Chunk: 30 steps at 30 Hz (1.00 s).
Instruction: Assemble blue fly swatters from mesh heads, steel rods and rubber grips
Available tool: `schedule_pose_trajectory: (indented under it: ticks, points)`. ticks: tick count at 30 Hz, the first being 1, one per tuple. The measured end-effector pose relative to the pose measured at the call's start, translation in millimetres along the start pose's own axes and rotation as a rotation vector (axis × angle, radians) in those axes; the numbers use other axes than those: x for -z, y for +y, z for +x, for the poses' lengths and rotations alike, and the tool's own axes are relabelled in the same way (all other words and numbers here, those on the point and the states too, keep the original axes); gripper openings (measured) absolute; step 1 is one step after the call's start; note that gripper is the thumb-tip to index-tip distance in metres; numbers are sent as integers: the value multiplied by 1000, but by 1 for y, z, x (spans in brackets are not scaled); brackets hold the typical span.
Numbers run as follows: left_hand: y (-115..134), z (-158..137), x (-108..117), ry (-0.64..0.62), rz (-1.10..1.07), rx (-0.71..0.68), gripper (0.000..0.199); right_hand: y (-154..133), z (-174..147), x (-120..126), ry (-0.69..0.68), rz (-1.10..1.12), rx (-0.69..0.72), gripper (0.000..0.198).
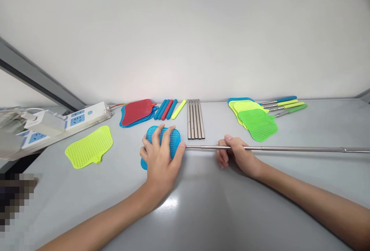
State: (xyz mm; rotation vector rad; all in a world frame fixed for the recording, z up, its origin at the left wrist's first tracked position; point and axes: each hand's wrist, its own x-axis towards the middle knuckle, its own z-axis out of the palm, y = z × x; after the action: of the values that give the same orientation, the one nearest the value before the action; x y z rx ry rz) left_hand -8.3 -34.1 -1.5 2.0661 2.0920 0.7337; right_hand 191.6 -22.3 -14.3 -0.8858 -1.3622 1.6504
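My left hand (162,158) grips a blue perforated fly swatter head (175,139), its fingers spread across the mesh and its thumb at the neck. From that neck a long, extended telescopic metal rod (300,149) runs level to the right, past the frame's edge. My right hand (237,154) is closed round the rod, thumb on top and fingers curled beneath. Whether the rod's tip sits fully inside the neck is hidden by my left thumb. Just beyond the hands lies a row of several collapsed metal rods (195,120).
Red and blue swatter heads (138,112) lie stacked by several coloured handle sleeves (170,109). A yellow swatter head (89,147) lies at left, near white power strips (85,118). Several handled swatters (258,125) are piled at back right. A wall (185,42) bounds the grey table (199,204).
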Motion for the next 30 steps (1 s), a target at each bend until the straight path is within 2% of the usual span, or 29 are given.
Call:
schedule_pose_trajectory:
  ticks: [5,9,21,30]
  points:
    - [4,-6,0,5,-16,-3,45,-3,-2,-1,-31,-62,-31,51]
    - [10,-13,1,-44,-69,-27,46,-4,-2,-2,-46,-137,-56,53]
    - [10,-14,1,-55,-106,-45,45,-6,0,-2,-10,-144,-73,54]
    - [8,-12,0,-117,-96,-45,46,-2,1,0,15,-115,-56,54]
